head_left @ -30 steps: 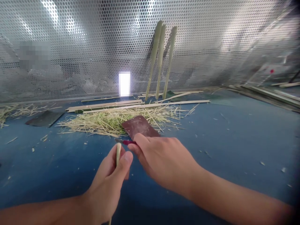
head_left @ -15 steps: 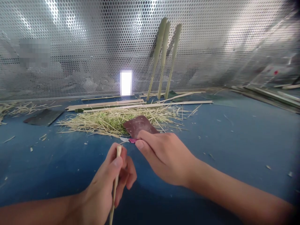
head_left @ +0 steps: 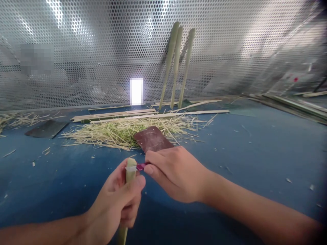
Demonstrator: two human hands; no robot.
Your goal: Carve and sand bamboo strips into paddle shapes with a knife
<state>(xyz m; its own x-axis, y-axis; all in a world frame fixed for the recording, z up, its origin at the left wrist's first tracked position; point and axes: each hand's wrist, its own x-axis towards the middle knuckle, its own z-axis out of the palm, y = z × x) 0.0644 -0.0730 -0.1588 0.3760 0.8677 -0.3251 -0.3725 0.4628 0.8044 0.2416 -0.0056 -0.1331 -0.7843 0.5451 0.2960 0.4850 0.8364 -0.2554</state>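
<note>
My left hand [head_left: 117, 204] is closed round a pale green bamboo strip [head_left: 129, 173] that stands nearly upright, its lower end running off the bottom edge. My right hand [head_left: 176, 172] is closed on a small knife with a pink-red handle [head_left: 140, 166]. The knife's short blade lies across the top end of the strip. Both hands hover low over the blue work table [head_left: 242, 160]. Just beyond my right hand a dark brown flat piece [head_left: 152, 139] lies on the table.
A heap of straw-like bamboo shavings [head_left: 120, 131] lies behind the hands. Long flat slats [head_left: 143, 115] lie along the back. Three green strips [head_left: 176, 64] lean on the perforated metal screen [head_left: 102, 44]. A dark sheet [head_left: 46, 128] lies at left.
My left hand has turned the strip so its broad face shows and raised its tip. My right hand has brought the knife blade back onto the strip's top end.
</note>
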